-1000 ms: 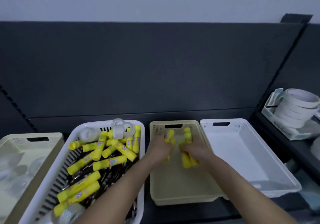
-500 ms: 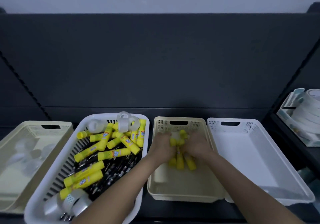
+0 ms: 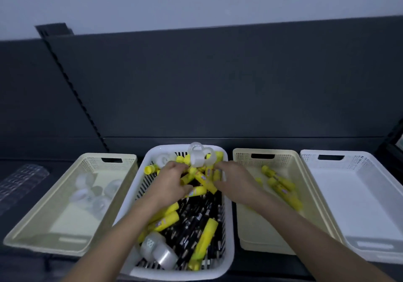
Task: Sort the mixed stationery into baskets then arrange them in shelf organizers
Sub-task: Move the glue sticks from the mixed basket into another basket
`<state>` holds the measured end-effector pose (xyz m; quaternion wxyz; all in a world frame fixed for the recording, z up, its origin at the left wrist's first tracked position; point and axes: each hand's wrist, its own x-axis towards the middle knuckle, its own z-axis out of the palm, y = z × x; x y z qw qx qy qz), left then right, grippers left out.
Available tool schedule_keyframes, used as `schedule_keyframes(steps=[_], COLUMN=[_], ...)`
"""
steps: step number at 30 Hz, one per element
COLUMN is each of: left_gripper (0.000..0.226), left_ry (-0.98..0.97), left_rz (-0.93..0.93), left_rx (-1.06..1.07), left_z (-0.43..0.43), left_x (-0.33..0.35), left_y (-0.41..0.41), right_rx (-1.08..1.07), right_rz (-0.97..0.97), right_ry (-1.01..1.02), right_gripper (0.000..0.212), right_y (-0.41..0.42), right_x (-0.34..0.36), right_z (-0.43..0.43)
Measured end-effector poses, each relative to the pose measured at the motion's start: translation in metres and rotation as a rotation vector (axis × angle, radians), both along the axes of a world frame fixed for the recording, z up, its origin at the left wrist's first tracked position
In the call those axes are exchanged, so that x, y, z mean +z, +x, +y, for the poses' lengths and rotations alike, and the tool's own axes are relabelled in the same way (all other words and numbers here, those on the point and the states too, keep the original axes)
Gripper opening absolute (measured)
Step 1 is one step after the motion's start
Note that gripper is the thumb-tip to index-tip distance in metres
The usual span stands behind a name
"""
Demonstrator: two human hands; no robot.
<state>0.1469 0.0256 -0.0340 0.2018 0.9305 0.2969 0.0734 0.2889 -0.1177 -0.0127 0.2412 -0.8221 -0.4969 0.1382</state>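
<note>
A white slotted basket (image 3: 178, 275) in the middle holds yellow glue sticks (image 3: 204, 179), black pens (image 3: 192, 227) and clear tape rolls (image 3: 157, 251). My left hand (image 3: 172, 181) is in the pile at its far end, fingers and thumb curled round glue sticks. Beside it my right hand (image 3: 235, 181) reaches in over the basket's right rim, fingers stretched toward the same pile. The beige basket (image 3: 257, 227) to the right holds several glue sticks (image 3: 281, 185). Another beige basket (image 3: 43, 244) on the left holds clear tape rolls (image 3: 91, 190).
A white basket (image 3: 359, 205) with nothing in it stands at the far right, touching the beige one. A clear ribbed plastic piece (image 3: 21, 179) lies on the dark shelf at far left. The dark shelf back panel (image 3: 218, 85) rises close behind the baskets.
Both hands have left the right beige basket, where the glue sticks they carried now lie, and moved left into the white mixed basket. The view has swung left.
</note>
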Motion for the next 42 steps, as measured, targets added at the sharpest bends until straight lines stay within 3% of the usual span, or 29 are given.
schedule_keyframes(steps=[5, 9, 12, 15, 18, 22, 27, 33, 38, 42], left_gripper=[0.071, 0.052, 0.051, 0.066, 0.093, 0.108, 0.115, 0.087, 0.041, 0.038], left_ry=[-0.001, -0.028, -0.065, -0.128, -0.21, -0.167, -0.008, 0.155, 0.14, 0.051], left_rz=[0.122, 0.103, 0.084, 0.089, 0.223, 0.347, 0.498, 0.401, 0.231, 0.106], left_rx=[-0.022, -0.028, -0.041, -0.06, -0.112, -0.106, -0.009, 0.1, 0.178, 0.244], left_z=[0.021, 0.031, 0.033, 0.035, 0.036, 0.026, 0.009, 0.008, 0.018, 0.02], left_x=[-0.006, -0.013, -0.016, -0.018, -0.02, -0.021, -0.024, -0.025, -0.016, -0.01], left_y=[-0.028, -0.044, -0.052, -0.061, -0.07, -0.068, -0.057, -0.053, -0.057, -0.069], right_rx=[0.346, 0.594, 0.702, 0.747, 0.78, 0.808, 0.774, 0.733, 0.741, 0.77], right_rz=[-0.087, -0.269, -0.388, -0.421, -0.455, -0.455, -0.26, -0.207, -0.264, -0.392], right_ry=[-0.086, -0.296, -0.411, -0.563, -0.654, -0.628, -0.458, -0.353, -0.377, -0.386], right_gripper=[0.026, 0.035, 0.042, 0.035, 0.041, 0.052, 0.045, 0.05, 0.051, 0.049], right_y=[-0.028, -0.046, -0.056, -0.059, -0.057, -0.053, -0.041, -0.033, -0.035, -0.037], right_x=[-0.012, -0.029, -0.034, -0.032, -0.032, -0.034, -0.036, -0.039, -0.04, -0.043], right_z=[0.009, 0.017, 0.029, 0.043, 0.051, 0.054, 0.044, 0.027, 0.028, 0.033])
